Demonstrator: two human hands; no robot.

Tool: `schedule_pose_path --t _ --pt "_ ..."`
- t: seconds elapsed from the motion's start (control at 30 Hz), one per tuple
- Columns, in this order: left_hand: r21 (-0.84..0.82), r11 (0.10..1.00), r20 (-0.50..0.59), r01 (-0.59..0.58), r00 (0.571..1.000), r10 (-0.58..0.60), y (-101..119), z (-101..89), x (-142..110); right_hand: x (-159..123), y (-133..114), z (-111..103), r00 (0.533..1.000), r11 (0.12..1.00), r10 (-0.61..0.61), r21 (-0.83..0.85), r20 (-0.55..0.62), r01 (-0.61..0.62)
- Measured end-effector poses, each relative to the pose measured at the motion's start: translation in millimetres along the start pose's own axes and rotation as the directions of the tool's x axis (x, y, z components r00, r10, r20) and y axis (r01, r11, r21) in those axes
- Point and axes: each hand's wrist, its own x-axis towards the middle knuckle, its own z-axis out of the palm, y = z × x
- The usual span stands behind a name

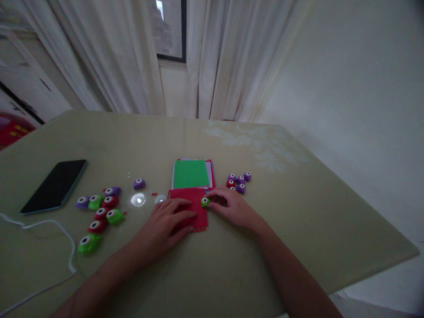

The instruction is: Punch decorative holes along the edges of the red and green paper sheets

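Center frame: right hand [230, 204], fingers nearly closed, grips small green punch [205, 202] over right part of red sheet [188, 207]. Left hand [168, 221] rests on the sheet's left part, fingers slightly spread, palm down; whether anything is beneath, cannot tell. Green square [191, 174] lies just above, on counter [232, 274].

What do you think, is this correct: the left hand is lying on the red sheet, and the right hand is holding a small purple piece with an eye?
Not quite, only the color is wrong. The head view shows the right hand holding a small green piece; the left hand is lying on the red sheet.
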Motion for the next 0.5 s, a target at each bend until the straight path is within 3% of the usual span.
schedule_pose_path --t 0.33,0.5 --pt "-0.001 1.0 -0.023 -0.023 0.999 0.023 -1.9 0.6 0.1 0.0 -3.8 -1.0 0.999 0.998 0.041 0.046 -0.014 -0.041" --pt "-0.027 0.998 -0.092 -0.053 0.994 0.05 -0.8 -3.9 2.7 0.1 -3.7 1.6 0.991 0.992 0.104 0.074 -0.085 -0.098"
